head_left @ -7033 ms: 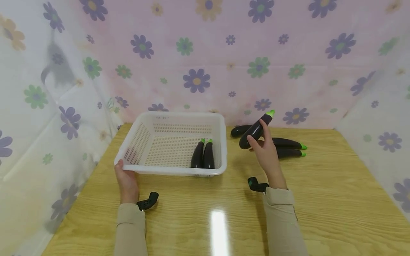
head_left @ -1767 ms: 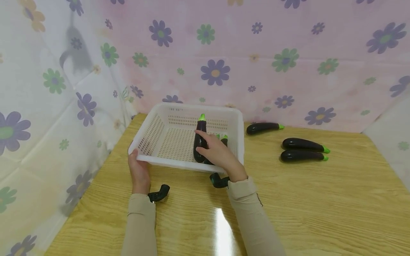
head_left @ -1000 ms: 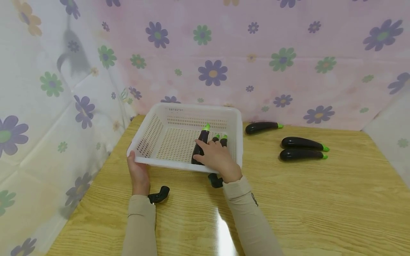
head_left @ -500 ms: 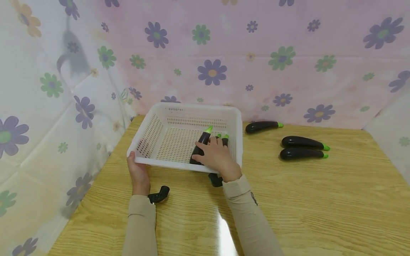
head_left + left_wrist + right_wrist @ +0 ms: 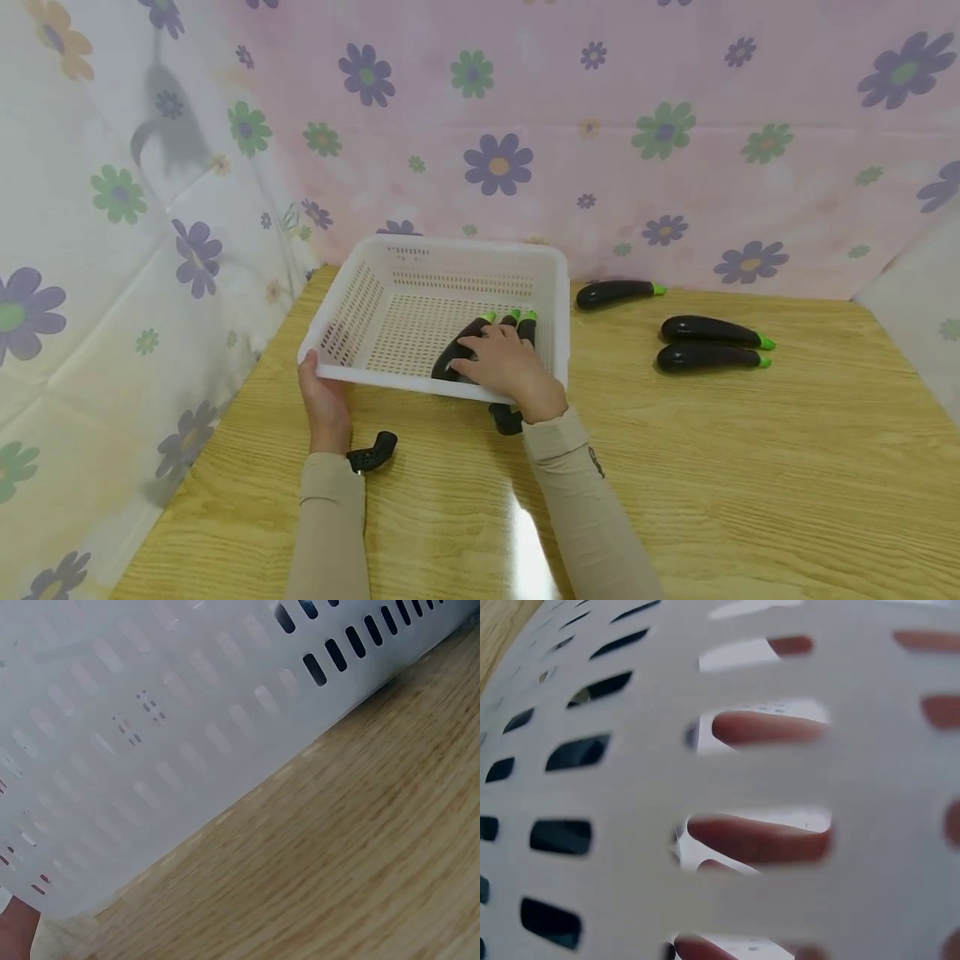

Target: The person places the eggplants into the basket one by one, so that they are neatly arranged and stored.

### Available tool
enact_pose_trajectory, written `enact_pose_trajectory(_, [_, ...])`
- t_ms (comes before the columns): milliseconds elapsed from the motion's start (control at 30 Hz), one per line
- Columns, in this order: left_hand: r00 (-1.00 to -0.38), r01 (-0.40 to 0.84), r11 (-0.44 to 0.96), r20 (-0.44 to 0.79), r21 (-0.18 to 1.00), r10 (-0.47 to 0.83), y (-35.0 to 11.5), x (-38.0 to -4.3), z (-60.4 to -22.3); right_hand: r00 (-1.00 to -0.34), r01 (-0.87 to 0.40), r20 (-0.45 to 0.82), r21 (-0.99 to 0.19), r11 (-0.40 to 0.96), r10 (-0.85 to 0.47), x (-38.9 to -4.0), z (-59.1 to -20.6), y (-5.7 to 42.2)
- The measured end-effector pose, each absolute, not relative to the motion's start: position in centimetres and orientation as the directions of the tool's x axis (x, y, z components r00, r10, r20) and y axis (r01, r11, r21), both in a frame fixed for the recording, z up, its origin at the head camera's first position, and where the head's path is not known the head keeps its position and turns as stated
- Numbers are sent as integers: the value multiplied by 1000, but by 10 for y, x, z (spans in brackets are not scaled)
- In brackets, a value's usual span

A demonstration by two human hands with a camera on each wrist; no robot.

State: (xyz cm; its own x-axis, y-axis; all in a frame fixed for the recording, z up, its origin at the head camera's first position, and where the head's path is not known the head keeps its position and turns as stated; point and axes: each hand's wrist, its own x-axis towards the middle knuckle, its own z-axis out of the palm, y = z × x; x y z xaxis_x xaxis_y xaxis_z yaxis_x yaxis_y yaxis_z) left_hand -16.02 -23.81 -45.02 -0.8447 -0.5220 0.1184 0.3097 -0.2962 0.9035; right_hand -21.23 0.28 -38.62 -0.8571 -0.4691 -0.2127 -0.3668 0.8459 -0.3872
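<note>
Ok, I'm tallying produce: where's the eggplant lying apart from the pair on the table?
In the head view, the lone eggplant lies right of the white plastic basket, near the floral backdrop and left of the paired eggplants.

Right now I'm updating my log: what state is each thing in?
Basket: uncovered, partly filled.
Eggplants in basket: three, lying, partly hidden.
Left hand: gripping the basket's near left corner.
Right hand: fingers spread over those eggplants.
Lone eggplant: lying on the table.
Paired eggplants: lying close together on the table.
</note>
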Motion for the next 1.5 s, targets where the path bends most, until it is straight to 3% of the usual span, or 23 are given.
enact_pose_trajectory(233, [-846, 330, -276, 153, 903, -510, -238, -161, -450, -867, -377, -144, -437, 817, -477, -212, -383, 5])
enact_pose_trajectory(500, [-859, 322, -265, 163, 909, -486, -239, -161, -449, -825, -413, -116, -543, 731, -553, -211, -379, 10])
enact_pose_trajectory(700, [-858, 330, -287, 158, 899, -489, -238, -161, -448, -813, -428, -110, -552, 715, -572, -206, -377, 18])
enact_pose_trajectory(1233, [-849, 346, -293, 165, 891, -502, -240, -162, -445, -794, -523, 85, -600, 606, -601, -202, -376, 37])
enact_pose_trajectory(1500, [-834, 328, -311, 119, 892, -539, -237, -159, -444, -792, -584, 274, -601, 546, -545, -207, -378, 54])
